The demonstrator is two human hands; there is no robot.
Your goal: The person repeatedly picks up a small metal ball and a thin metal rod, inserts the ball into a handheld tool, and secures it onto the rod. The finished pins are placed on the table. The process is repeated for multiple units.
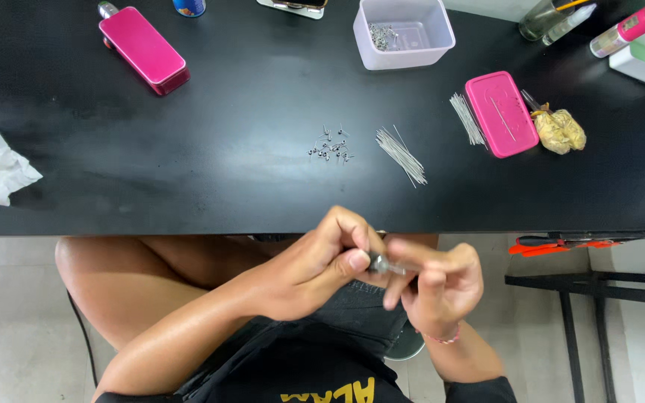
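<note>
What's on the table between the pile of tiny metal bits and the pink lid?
In the head view, two bunches of thin metal pins: one right beside the tiny metal bits, another against the pink lid.

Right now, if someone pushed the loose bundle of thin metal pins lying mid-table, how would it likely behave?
The bundle of thin metal pins lies fanned and unbound on the black table, so it would probably scatter. Each pin looks slender and light, likely to roll or slide, and awkward to pinch up singly.
</note>
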